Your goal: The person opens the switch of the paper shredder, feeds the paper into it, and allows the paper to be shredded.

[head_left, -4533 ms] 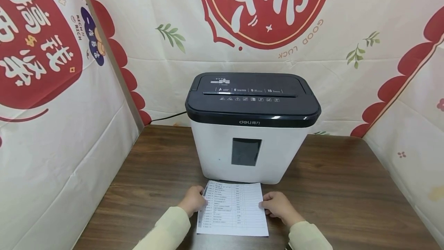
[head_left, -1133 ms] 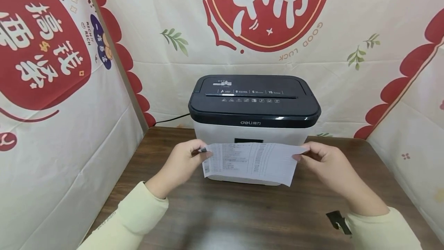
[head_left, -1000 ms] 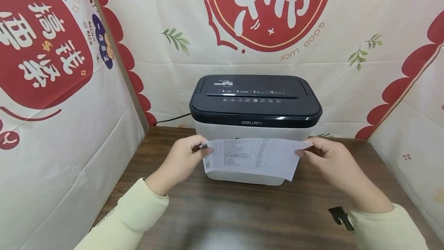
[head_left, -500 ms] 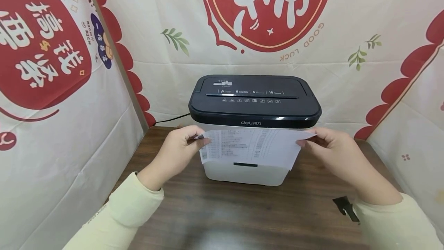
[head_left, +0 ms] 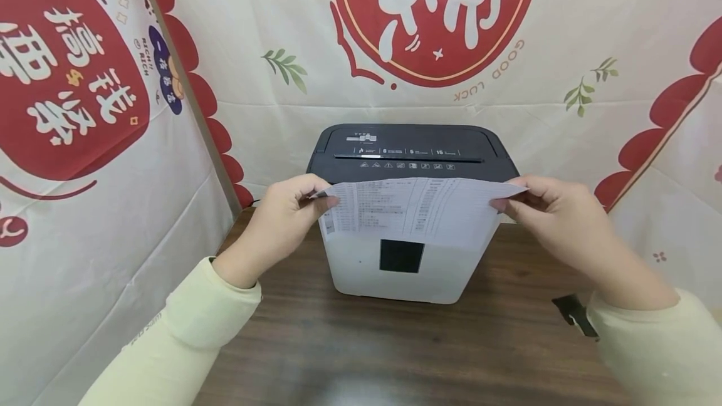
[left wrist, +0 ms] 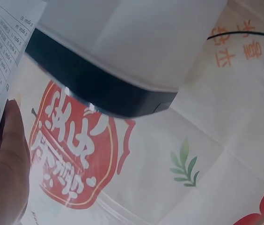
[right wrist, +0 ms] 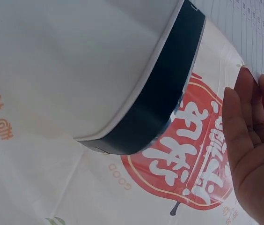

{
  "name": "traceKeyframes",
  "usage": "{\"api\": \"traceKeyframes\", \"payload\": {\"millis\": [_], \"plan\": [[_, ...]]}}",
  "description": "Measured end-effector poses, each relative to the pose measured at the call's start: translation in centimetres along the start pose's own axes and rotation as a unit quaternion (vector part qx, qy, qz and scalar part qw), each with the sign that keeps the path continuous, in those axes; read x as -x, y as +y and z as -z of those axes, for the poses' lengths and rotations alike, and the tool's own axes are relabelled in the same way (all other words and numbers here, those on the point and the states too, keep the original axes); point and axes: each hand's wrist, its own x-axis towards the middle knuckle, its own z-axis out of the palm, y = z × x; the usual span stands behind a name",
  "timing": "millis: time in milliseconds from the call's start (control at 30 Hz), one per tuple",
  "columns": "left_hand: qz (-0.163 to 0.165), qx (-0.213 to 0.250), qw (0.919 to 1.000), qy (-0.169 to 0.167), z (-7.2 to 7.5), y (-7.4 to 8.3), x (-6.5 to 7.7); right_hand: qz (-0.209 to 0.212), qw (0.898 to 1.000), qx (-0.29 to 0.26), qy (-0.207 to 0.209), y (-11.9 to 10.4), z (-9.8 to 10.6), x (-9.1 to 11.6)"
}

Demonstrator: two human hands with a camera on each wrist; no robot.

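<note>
A sheet of printed paper (head_left: 406,208), covered in a table of small text, hangs in the air in front of a paper shredder (head_left: 417,152). My left hand (head_left: 282,221) pinches its upper left corner between thumb and fingers. At the upper right corner my right hand (head_left: 570,230) pinches the sheet the same way. The paper hides the front edge of the shredder's black lid; the slot across the lid shows above it. Each wrist view shows its hand, the left hand (left wrist: 5,164) and the right hand (right wrist: 256,145), at the paper's edge beside the shredder.
The shredder's white bin with a dark window (head_left: 402,256) stands on a brown wooden table (head_left: 361,349). Printed cloth (head_left: 254,99) hangs behind it and at both sides. A black cord (left wrist: 244,33) runs along the backdrop. Something black (head_left: 574,315) hangs by the right sleeve.
First lying on the table between both hands, the sheet was lifted. Over the last second both hands rose with it from the bin's front up to the lid's front edge.
</note>
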Motion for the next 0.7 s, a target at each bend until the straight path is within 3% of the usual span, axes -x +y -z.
{"api": "traceKeyframes", "payload": {"millis": [367, 700], "plan": [[-0.013, -0.017, 0.9994, 0.028, 1.3, 2.0, -2.8, -0.015, 0.998, 0.043, 0.039, -1.4, 2.1, -2.6], [-0.015, -0.02, 0.999, 0.037, 1.3, 2.5, -4.8, -0.019, 0.996, 0.059, 0.07, -1.7, 2.7, -4.3]]}}
